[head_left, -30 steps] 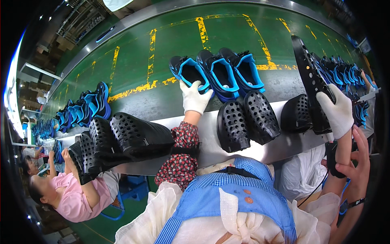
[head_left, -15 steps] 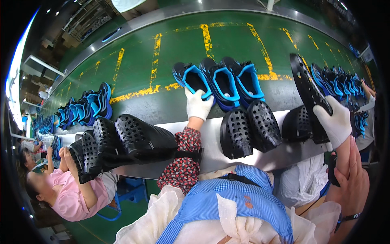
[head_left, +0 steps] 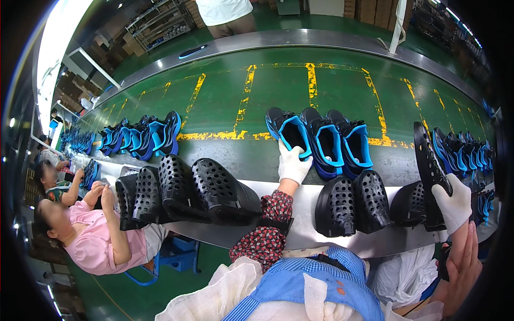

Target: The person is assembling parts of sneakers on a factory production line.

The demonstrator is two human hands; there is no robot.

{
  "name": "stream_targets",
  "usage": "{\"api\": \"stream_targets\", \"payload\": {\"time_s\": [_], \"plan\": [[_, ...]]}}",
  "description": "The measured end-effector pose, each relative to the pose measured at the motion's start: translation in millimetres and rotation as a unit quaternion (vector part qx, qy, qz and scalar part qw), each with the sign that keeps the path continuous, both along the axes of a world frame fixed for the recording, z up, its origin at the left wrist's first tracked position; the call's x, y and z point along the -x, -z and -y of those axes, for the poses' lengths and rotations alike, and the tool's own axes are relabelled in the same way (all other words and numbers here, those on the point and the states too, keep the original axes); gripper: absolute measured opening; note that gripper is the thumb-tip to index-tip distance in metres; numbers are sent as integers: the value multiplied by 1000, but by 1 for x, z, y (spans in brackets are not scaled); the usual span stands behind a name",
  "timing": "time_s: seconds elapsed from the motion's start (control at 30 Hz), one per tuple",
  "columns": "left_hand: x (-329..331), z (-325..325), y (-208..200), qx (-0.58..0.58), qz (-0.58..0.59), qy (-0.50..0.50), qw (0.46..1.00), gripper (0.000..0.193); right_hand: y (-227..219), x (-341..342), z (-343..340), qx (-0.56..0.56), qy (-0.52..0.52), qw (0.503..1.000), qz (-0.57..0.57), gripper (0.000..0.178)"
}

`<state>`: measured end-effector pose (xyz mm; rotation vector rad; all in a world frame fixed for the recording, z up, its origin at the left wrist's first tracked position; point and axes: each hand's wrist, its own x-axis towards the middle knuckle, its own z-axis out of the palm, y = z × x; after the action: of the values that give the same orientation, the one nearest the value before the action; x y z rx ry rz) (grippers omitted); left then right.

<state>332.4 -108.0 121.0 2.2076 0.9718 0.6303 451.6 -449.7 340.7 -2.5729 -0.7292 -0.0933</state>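
My left hand (head_left: 294, 165), in a white glove, grips the heel of a black and blue sports shoe (head_left: 279, 120), the leftmost of three standing side by side. Its thumb and fingers close on the blue collar. The middle shoe (head_left: 316, 124) and the right shoe (head_left: 342, 124) stand beside it. Also gloved, my right hand (head_left: 452, 203) is closed round a long black perforated shoe form (head_left: 426, 152), held upright at the right. Close by it is another black perforated form (head_left: 409, 206). Two more forms (head_left: 336, 206) stand at the bench's near edge, between my hands.
Several black perforated forms (head_left: 222, 187) stand left of my forearm. Rows of blue-black shoes (head_left: 160, 136) line both sides of the green, yellow-marked belt (head_left: 278, 83). A co-worker in pink (head_left: 107, 230) sits at left. Another person's bare hand (head_left: 463, 267) touches my right forearm.
The whole view has shifted, so things sit farther right and lower. Both my hands keep their hold on the shoe and the form.
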Motion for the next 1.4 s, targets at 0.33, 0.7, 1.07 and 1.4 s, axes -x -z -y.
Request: {"api": "stream_targets", "payload": {"time_s": [0.33, 0.7, 1.07, 1.4], "plan": [[0, -5, 7, -10, 15, -18, 1000, 26, -9, -4, 8, -35, 27, 998, -35, 17], [4, -7, 5, -17, -2, -47, 999, 30, -14, 0, -5, -11, 0, 1000, 24, 20], [9, -12, 3, -8, -3, -62, 998, 30, -12, 5, -4, -29, 10, 999, 12, 19], [8, -13, 5, -1, 8, -82, 997, 32, -8, 12, -12, -37, -5, 999, -18, 20]]}}
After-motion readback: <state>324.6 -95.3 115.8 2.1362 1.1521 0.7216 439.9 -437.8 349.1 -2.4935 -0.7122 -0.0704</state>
